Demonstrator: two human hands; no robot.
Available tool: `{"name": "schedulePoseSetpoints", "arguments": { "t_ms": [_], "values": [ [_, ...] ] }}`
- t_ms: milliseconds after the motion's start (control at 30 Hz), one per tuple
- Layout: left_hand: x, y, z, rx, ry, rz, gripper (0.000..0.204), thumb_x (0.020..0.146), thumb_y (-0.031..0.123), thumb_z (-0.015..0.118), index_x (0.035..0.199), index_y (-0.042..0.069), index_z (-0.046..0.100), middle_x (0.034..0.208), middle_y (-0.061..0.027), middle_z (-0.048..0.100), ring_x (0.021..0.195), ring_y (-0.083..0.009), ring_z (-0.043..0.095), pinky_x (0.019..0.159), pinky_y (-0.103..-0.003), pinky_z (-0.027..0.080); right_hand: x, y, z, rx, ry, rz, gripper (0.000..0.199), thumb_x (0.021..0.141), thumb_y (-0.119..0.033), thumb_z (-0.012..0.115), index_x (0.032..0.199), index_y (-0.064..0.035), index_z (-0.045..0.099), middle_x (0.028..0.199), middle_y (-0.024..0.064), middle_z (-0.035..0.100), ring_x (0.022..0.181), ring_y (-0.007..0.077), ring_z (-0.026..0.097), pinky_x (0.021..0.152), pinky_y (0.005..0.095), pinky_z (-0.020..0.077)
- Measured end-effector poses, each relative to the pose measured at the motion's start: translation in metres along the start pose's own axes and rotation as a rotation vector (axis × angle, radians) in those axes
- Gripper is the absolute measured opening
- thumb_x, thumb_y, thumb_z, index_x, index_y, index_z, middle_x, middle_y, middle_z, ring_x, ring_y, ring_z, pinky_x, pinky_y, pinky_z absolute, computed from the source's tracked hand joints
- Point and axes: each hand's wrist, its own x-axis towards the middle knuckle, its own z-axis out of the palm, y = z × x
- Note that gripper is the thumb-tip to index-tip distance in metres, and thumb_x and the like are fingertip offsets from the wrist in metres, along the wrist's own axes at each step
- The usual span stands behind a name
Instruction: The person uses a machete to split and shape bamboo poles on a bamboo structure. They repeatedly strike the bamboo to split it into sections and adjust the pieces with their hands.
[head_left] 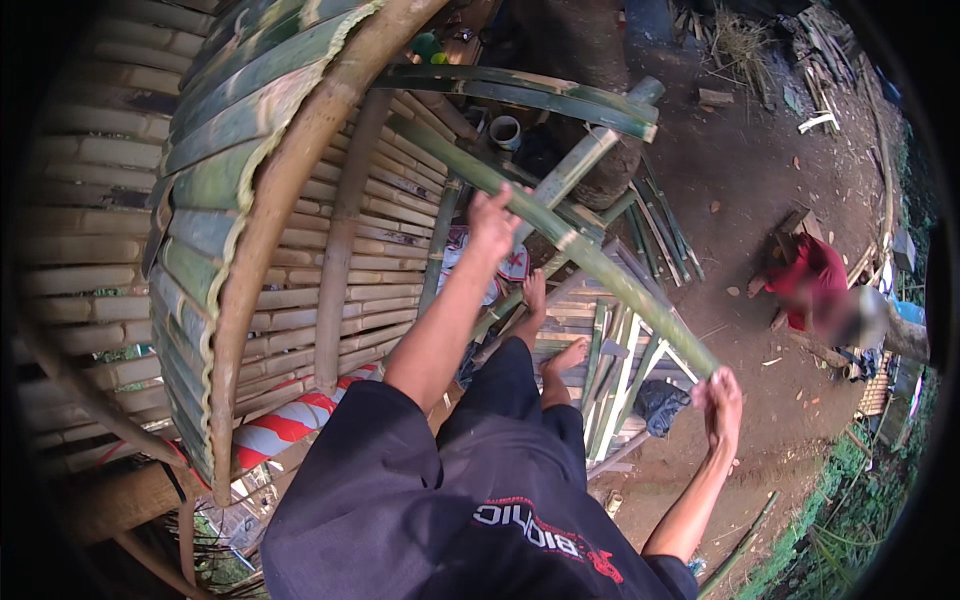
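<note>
Head view. The left hand (pixel 493 222) sits at centre frame, arm extended upward from the lower middle, fingers wrapped over the green bamboo pole (pixel 560 240). The right hand (pixel 722 400) sits at right of centre, forearm rising from the lower right edge, fingers clenched around the pole's lower end.

The pole's long axis runs diagonally from the upper centre, near the curved bamboo frame (pixel 280 200), down to the right hand. Its upper end points to the upper left, its lower end to the lower right.

A grey cylindrical cup (pixel 505 131) stands at upper centre; its contents cannot be determined.

Further split bamboo strips (pixel 615 370) lie below the pole beside the person's bare feet (pixel 566 355). A woven bamboo platform (pixel 340 260) fills the left of the frame. Another person in a red shirt (pixel 815 285) crouches on the earth at the right.
</note>
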Motion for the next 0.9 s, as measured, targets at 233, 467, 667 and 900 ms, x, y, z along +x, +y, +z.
{"name": "schedulePoseSetpoints", "arguments": {
  "t_ms": [233,467,667,900],
  "values": [
    [0.173,0.106,-0.068,0.069,0.160,0.023,0.035,0.098,0.016,0.057,0.128,0.003,0.045,0.130,-0.0152,0.047,0.127,-0.0319,0.044,0.110,-0.048,0.042,0.228,-0.022,0.154,0.117,0.030,-0.154,0.018,0.097,-0.018,0.061,0.105,-0.0023,0.058,0.093,0.0052,0.062,0.087,0.0208,0.069,0.075,0.0279,0.0559],
    [0.271,0.128,-0.096,0.054,0.141,0.003,0.032,0.095,0.012,0.061,0.122,0.000,0.048,0.131,-0.0155,0.045,0.125,-0.0304,0.045,0.113,-0.046,0.039,0.304,-0.040,0.212,0.130,0.040,-0.199,0.018,0.097,-0.017,0.061,0.105,-0.0005,0.059,0.094,0.0061,0.064,0.085,0.0190,0.069,0.073,0.0261,0.0568],
    [0.298,0.120,-0.102,0.060,0.101,0.037,0.040,0.094,0.016,0.064,0.127,0.001,0.046,0.134,-0.0157,0.043,0.128,-0.0321,0.044,0.110,-0.048,0.042,0.321,-0.054,0.218,0.130,0.057,-0.217,0.019,0.096,-0.015,0.061,0.105,0.0018,0.059,0.093,0.0079,0.063,0.084,0.0188,0.069,0.073,0.0256,0.0575],
    [0.304,0.120,-0.085,0.037,0.147,0.022,0.038,0.094,0.013,0.064,0.128,0.005,0.049,0.140,-0.0128,0.041,0.133,-0.0284,0.041,0.115,-0.044,0.035,0.339,-0.065,0.217,0.126,0.066,-0.235,0.019,0.097,-0.015,0.060,0.105,0.0023,0.059,0.094,0.0084,0.063,0.083,0.0185,0.068,0.072,0.0253,0.0577]
  ]
}}
